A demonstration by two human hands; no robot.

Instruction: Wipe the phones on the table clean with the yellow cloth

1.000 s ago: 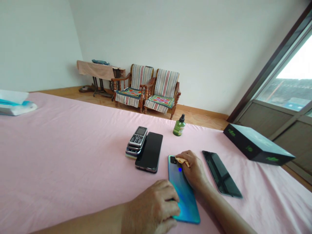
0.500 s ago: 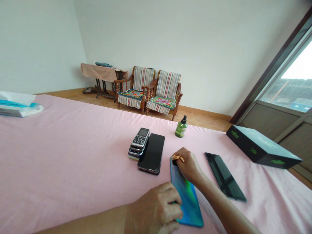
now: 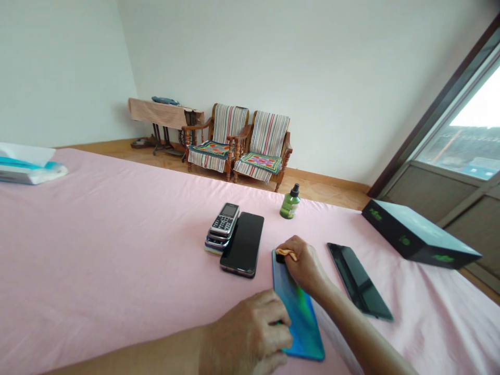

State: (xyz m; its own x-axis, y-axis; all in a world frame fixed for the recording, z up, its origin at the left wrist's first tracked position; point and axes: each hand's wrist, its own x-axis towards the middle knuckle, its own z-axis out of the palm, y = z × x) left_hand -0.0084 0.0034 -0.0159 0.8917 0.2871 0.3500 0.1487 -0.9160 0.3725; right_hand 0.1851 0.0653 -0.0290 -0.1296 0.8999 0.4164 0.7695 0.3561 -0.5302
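The blue-green smartphone [image 3: 301, 325] lies back up on the pink sheet [image 3: 117, 260], near the bottom middle of the view, its long side running from about 11 o'clock to 5 o'clock. The left hand [image 3: 246, 333] rests over the phone's lower half, its fingers curled close together around the phone's left edge. The right hand [image 3: 305, 265] sits at the top end, its fingers pressed together and pinching a small tan cloth [image 3: 287, 254] against the upper corner, just beside the black camera bump [image 3: 280, 256].

At 10 o'clock from the phone, a black smartphone [image 3: 242, 245] lies face up, close against a stack of phones topped by a keypad phone [image 3: 224, 220]. A green bottle [image 3: 289, 204] stands upright at 12 o'clock. Another black smartphone [image 3: 358, 281] lies at 2 o'clock, just past the right hand, and a dark box with green marks [image 3: 420, 234] sits farther out in the same direction. A tissue pack [image 3: 29, 172] lies well apart at 10 o'clock, near the sheet's far corner.

Beyond the sheet, two wooden armchairs with striped covers [image 3: 234, 135] stand against the wall, beside a cloth-draped sewing table [image 3: 164, 113]. A window [image 3: 469, 140] fills the corner at 1 o'clock.
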